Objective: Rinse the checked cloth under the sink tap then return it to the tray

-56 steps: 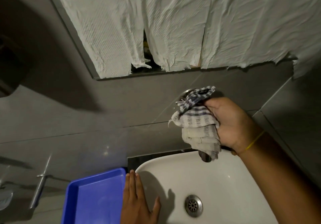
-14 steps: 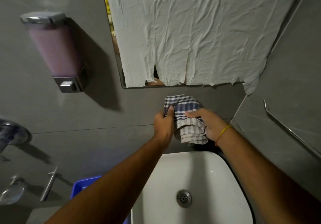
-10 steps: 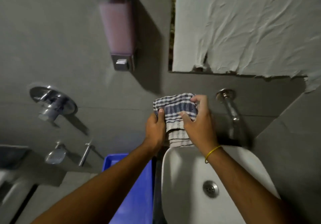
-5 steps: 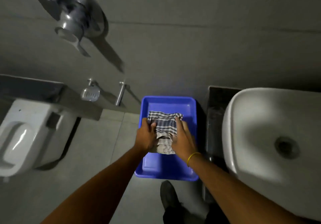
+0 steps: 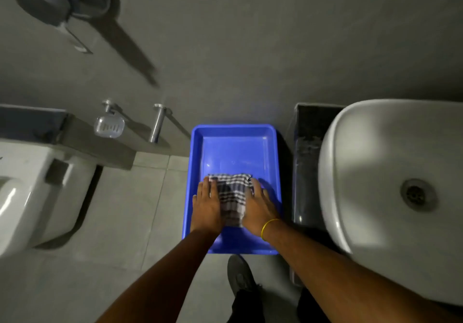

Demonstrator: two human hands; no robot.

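Note:
The checked cloth (image 5: 231,196), folded, lies in the near half of the blue tray (image 5: 235,129), which sits on the floor left of the white sink (image 5: 370,162). My left hand (image 5: 207,206) holds the cloth's left edge and my right hand (image 5: 259,206), with a yellow band at the wrist, holds its right edge. On both hands the fingers lie stretched forward along the cloth and the thumbs are hidden. The tap is out of view.
A dark counter edge (image 5: 304,162) stands between tray and sink. A white toilet (image 5: 27,197) is at the left, with a soap dish (image 5: 109,127) and a metal peg (image 5: 157,122) on the wall ledge behind. My shoe (image 5: 240,276) is just below the tray.
Both hands carried the cloth from the tap leftward and down into the tray. Since half a second ago it has come down flat in the tray's near half.

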